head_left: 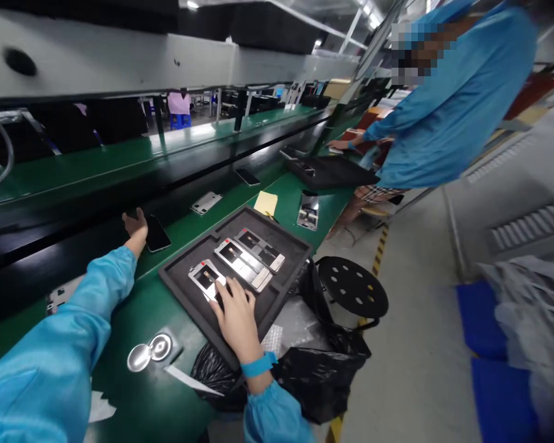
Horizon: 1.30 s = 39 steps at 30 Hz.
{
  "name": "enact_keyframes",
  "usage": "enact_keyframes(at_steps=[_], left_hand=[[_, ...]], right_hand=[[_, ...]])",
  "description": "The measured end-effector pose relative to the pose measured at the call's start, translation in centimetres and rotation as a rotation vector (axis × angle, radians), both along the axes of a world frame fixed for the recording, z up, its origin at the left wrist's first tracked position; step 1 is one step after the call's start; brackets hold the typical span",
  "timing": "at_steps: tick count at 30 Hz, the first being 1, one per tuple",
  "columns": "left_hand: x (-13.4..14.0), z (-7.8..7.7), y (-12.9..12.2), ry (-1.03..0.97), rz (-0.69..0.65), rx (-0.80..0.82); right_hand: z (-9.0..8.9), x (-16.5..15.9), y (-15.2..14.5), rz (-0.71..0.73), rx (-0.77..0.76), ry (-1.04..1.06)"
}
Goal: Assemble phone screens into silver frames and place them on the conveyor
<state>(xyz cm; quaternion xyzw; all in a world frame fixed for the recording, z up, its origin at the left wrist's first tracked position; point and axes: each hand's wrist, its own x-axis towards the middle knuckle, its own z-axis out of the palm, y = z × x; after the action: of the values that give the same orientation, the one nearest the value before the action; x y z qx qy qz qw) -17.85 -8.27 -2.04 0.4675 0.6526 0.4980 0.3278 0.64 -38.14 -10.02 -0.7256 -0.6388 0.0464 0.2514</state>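
Note:
My left hand (pixel 136 226) is stretched out over the dark channel of the bench, fingers apart and holding nothing. Right beside it lies a phone (pixel 157 235) with a dark face. My right hand (pixel 237 317) reaches over the near side of a black foam tray (pixel 180 295). Its fingers grip the lower end of a silver phone housing (pixel 205 275) lying in the tray, and that end is partly hidden. Two more phone housings, one silver (pixel 242 264) and one with dark openings (pixel 260 249), lie side by side farther along the tray.
Yellow notes (pixel 265 203) and another phone housing (pixel 308 210) lie beyond the tray. A round container with its lid open (pixel 160 347) sits near my left sleeve. A black bag (pixel 323 375) and round stool (pixel 352 292) stand at right. A co-worker in blue (pixel 452 111) works farther along.

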Motion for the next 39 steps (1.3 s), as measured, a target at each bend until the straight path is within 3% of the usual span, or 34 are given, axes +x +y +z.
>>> enact_keyframes(at_steps=[4, 7, 11, 14, 18, 22, 26, 30, 33, 35, 36, 39], left_hand=[[4.7, -1.6, 1.7, 0.069, -0.065, 0.125], [9.5, -3.0, 3.5, 0.192, -0.27, 0.123], [14.8, -4.0, 6.7, 0.368, -0.564, 0.003], [16.6, -4.3, 8.4, 0.484, -0.656, -0.035], [16.3, -3.2, 8.1, 0.555, -0.683, 0.01], [12.6, 0.1, 5.5, 0.514, -0.663, 0.105], [4.4, 4.2, 0.8, 0.312, -0.588, 0.304], [-6.2, 6.8, -6.7, 0.07, -0.489, 0.47], [-12.8, 7.1, -13.9, -0.052, -0.417, 0.542], [-15.9, 6.9, -19.0, -0.201, -0.377, 0.559], [-17.0, 6.8, -21.4, -0.423, -0.358, 0.527], [-19.2, 6.7, -27.9, -0.927, -0.371, 0.17]], right_hand=[[1.7, 0.1, -0.4, 0.052, -0.016, 0.087], [2.5, 0.2, -0.6, 0.048, -0.041, 0.149], [2.4, 0.3, -0.7, -0.017, -0.061, 0.203], [1.8, 0.5, -0.6, -0.105, -0.076, 0.237], [1.3, 0.6, -0.2, -0.162, -0.105, 0.255], [0.7, 1.0, 0.0, -0.144, -0.08, 0.276], [-0.5, 1.4, 0.3, -0.133, 0.041, 0.338], [-1.8, 2.1, 1.0, -0.151, 0.084, 0.426], [-2.0, 3.0, 1.4, -0.164, 0.171, 0.543], [-1.0, 3.2, 1.3, -0.163, 0.212, 0.577], [-0.2, 3.0, 1.0, -0.167, 0.233, 0.586], [4.0, 0.5, -1.2, -0.256, 0.438, 0.629]])
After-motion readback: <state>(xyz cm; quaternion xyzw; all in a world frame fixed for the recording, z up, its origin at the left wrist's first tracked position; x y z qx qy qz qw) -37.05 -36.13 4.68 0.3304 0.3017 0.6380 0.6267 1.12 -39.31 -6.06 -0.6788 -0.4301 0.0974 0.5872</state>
